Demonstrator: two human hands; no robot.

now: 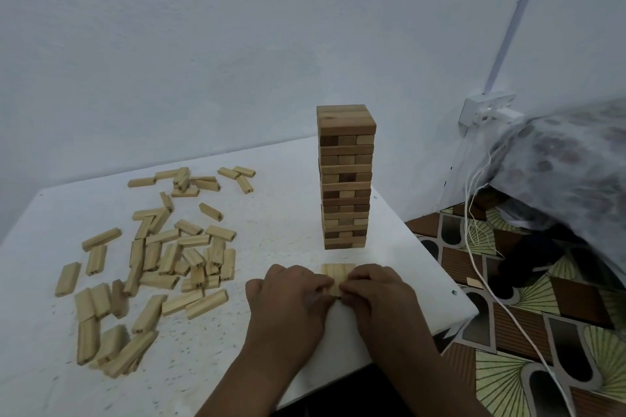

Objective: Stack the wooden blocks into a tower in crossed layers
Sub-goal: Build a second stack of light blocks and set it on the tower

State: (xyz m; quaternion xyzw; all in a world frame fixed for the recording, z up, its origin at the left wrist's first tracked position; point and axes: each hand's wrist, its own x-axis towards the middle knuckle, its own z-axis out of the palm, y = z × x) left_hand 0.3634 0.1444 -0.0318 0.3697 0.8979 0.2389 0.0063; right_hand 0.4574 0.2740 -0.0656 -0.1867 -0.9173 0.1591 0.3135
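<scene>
Squeezing from both sides, we had our left hand (291, 288) and right hand (376, 288) curled around a small row of blocks (337, 276) lying flat on the white table (271, 366). The left fingertips (323, 283) pressed in on one flank, the right fingertips (349, 283) on the other, and the two sets nearly met over the near end of the row; only the far ends of the blocks showed past our knuckles. How many blocks sat in that row we could not tell, since the fingers covered much of it.

Just beyond our fingertips stood the tower (345, 176), upright, its layers crossed, set apart from the row we held and close to the table's right edge. Well off to the left of our left hand lay the loose blocks (159, 257), scattered and overlapping, a few with printed numbers on their ends.

To the right of our right hand, past the table edge, a white cable (474, 261) trailed down over a patterned floor (528, 366), and a wall socket (487, 110) sat above it.
</scene>
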